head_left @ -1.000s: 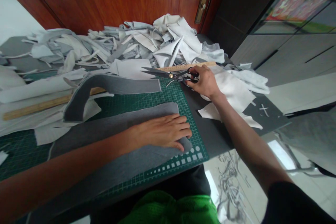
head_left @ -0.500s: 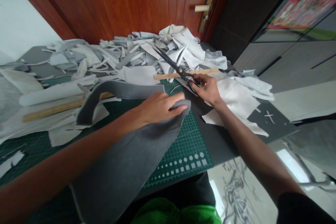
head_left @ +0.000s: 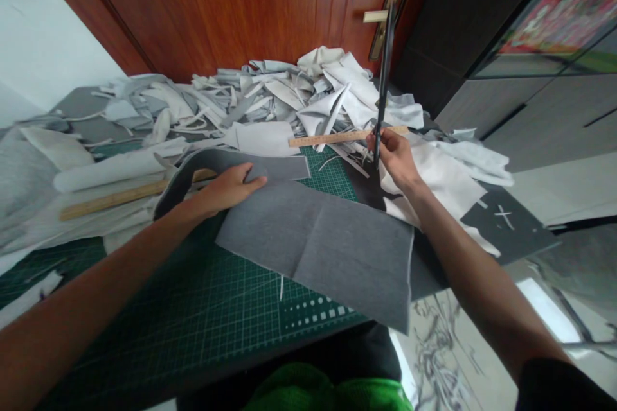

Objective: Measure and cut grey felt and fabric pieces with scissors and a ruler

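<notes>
My left hand [head_left: 231,187] is closed on one end of a large dark-grey piece of fabric [head_left: 337,244]. From there the fabric stretches to the right across the green cutting mat [head_left: 193,295], a crease across its middle. Just behind that hand lies a narrower curved grey strip [head_left: 282,167] with a pale edge. In my right hand [head_left: 398,155] is a pair of black scissors [head_left: 384,70], raised with the blades pointing up and seen almost edge-on. My right fingers wrap its handles.
A heap of white and grey offcuts [head_left: 270,90] lines the back of the table against a wooden door [head_left: 231,6]. A short ruler [head_left: 332,138] lies before it, and a longer wooden stick [head_left: 113,199] at left. Pale scraps [head_left: 443,173] sit at right; trimmings [head_left: 443,359] litter the floor.
My left hand has gripped the large grey piece, lifted it and swung it leftward, so its other end now lies to the right. The scissors have turned from lying leftward to pointing upward.
</notes>
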Demonstrator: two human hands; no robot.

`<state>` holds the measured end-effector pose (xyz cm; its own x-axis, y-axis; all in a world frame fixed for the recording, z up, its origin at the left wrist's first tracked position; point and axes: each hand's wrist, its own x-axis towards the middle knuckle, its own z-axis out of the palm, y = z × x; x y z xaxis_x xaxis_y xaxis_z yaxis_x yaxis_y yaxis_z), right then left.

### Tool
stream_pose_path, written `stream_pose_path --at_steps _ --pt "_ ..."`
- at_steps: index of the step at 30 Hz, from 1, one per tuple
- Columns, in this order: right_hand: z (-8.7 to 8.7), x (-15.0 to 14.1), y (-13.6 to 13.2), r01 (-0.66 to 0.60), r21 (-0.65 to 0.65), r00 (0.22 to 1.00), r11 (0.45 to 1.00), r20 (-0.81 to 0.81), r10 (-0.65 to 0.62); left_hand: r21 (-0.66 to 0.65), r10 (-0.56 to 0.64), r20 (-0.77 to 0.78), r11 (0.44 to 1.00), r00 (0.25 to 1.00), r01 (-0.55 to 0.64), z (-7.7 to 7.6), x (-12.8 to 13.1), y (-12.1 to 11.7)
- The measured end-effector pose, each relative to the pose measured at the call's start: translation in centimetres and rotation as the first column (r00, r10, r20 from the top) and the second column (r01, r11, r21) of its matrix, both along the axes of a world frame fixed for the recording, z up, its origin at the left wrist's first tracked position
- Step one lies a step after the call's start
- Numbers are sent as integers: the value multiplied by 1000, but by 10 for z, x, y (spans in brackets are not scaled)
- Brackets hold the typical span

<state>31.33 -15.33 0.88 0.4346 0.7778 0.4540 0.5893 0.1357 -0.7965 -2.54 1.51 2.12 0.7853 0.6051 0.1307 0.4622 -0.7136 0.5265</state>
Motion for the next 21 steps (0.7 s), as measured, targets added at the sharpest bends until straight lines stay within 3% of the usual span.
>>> stream_pose_path --at_steps 4,7,13,18,21 --pt "2 -9 -7 -129 -91 988 987 75 136 -183 116 -39 976 992 -121 -8 -30 -24" --pt "3 -21 -10 -211 -184 958 960 154 240 -304 125 -13 945 992 -124 -4 -50 -43" --pt "4 -54 -11 -396 -310 831 864 280 481 -467 229 85 869 970 -164 -1 -74 -69" --pt "0 -82 -16 -370 -391 711 842 464 528 -552 279 177 822 944 -140 -7 -79 -75" --pt "0 -94 -20 -319 -452 679 833 504 534 -586 293 200 801 935 -126 -12 -81 -74"
